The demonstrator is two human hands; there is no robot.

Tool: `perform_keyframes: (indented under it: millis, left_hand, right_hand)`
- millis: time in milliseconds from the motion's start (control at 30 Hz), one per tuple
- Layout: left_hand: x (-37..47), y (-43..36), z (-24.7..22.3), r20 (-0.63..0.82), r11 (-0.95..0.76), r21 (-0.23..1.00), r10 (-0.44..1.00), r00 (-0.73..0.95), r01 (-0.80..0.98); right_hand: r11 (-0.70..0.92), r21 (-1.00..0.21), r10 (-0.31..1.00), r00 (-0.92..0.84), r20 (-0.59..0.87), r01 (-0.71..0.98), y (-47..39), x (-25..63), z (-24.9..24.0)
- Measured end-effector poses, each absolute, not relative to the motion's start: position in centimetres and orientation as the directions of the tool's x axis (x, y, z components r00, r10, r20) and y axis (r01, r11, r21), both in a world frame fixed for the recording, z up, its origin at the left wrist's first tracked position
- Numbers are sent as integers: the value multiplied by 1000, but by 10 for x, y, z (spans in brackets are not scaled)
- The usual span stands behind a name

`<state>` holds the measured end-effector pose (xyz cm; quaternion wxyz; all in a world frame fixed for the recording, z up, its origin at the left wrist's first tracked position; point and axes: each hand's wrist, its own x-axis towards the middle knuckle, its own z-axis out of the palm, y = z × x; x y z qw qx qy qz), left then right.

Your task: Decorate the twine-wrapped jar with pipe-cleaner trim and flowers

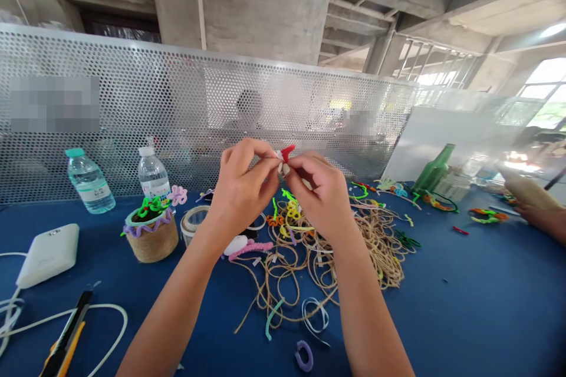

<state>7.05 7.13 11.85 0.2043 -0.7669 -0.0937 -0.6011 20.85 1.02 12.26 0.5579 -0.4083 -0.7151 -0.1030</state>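
Note:
Above the table, in the middle of the view, both my hands meet with the fingertips closed. Between them shows a short red pipe cleaner (288, 152), with a small whitish bit at its lower left that is too small to make out. My left hand (245, 179) pinches this piece from the left, thumb against index finger. From the right, my right hand (319, 188) pinches it close to the same spot. Beneath the hands lies a loose heap of jute twine (380, 247), with yellow, green and orange pipe cleaner pieces (293, 210) on it.
A twine-wrapped pot (152, 238) with pipe cleaner flowers stands left, before two water bottles (91, 182). A power bank (49, 255) and utility knife (68, 336) lie nearer. A green bottle (435, 169) stands back right; another person's hand (542, 221) is at the right edge.

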Motion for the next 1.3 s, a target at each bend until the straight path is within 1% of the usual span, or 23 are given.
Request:
perform_keyframes:
  millis: [133,300,600,900,1067,1300]
  left_hand:
    - [73,72,117,966,-928,-147,-60,251,344]
    - [74,74,115,972,-940,-88,-8,237,329]
    - [74,74,116,974,-939,-94,-17,227,332]
    - [75,71,115,974,-933,-125,-51,223,336]
    - [73,68,116,976,-938,-113,-43,213,328]
    - [72,69,117,975,-946,-90,-20,221,310]
  right_hand:
    - [663,-352,476,-9,879,661,10,208,122]
    - [657,-387,509,-2,861,647,13,211,121]
    - [662,-431,529,25,848,613,13,210,121]
    - [668,-406,488,44,872,623,12,209,121]
    - [694,-402,481,31,876,597,11,208,121]
    - [701,-438,526,6,850,563,11,212,121]
